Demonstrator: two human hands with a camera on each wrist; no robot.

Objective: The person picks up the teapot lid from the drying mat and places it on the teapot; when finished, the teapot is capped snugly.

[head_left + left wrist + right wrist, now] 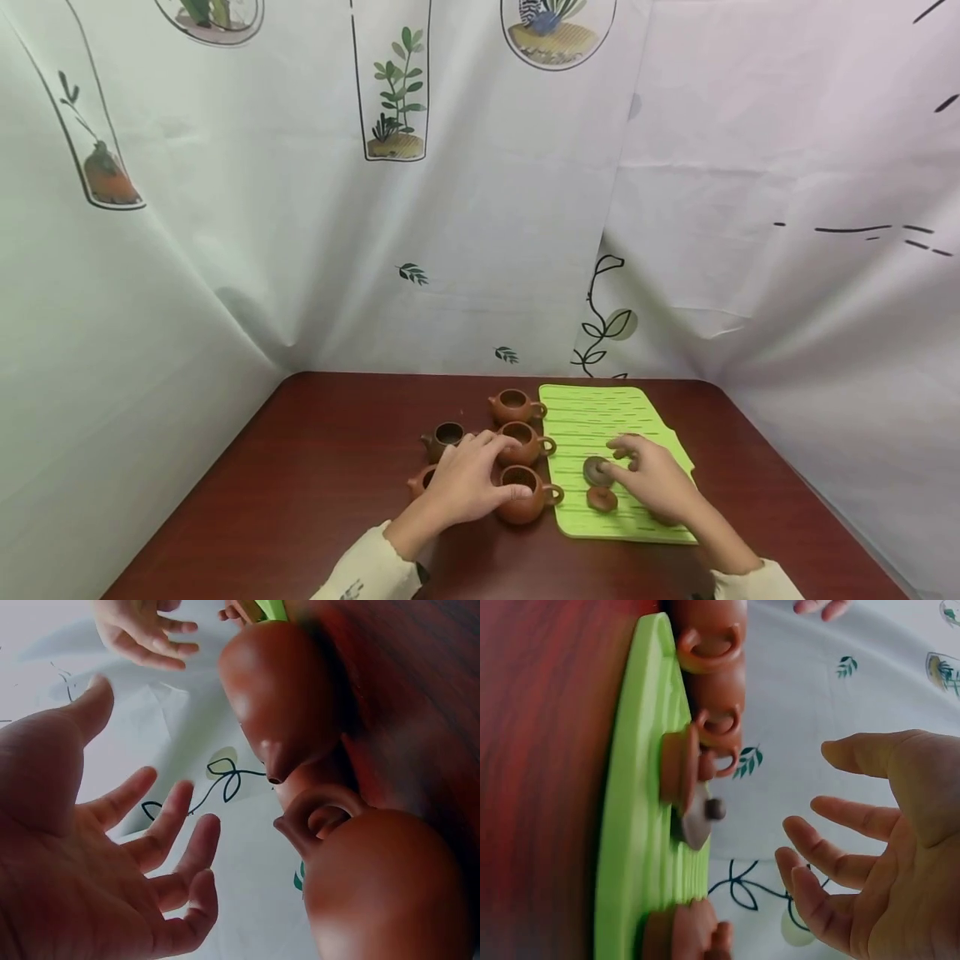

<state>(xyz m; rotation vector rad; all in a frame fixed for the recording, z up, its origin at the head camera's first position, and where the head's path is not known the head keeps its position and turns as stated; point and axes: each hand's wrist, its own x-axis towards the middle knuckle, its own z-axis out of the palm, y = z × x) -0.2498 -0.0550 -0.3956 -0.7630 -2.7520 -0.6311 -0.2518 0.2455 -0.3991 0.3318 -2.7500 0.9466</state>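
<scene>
My left hand hovers over several small lidless clay teapots, fingers spread and thumb apart, holding nothing. Nearest to it are the front reddish-brown teapot and the middle teapot; a dark brown teapot and another reddish teapot are partly covered by it. In the left wrist view its palm is bare beside the pots. Above the green mat my right hand hangs with loosely bent fingers and an empty palm. By its fingers lie a dark lid and a reddish lid.
A third lid on the mat shows low in the right wrist view, mostly hidden by my hand in the head view. The back teapot stands beside the mat's far left corner. A patterned white cloth hangs behind the dark red table.
</scene>
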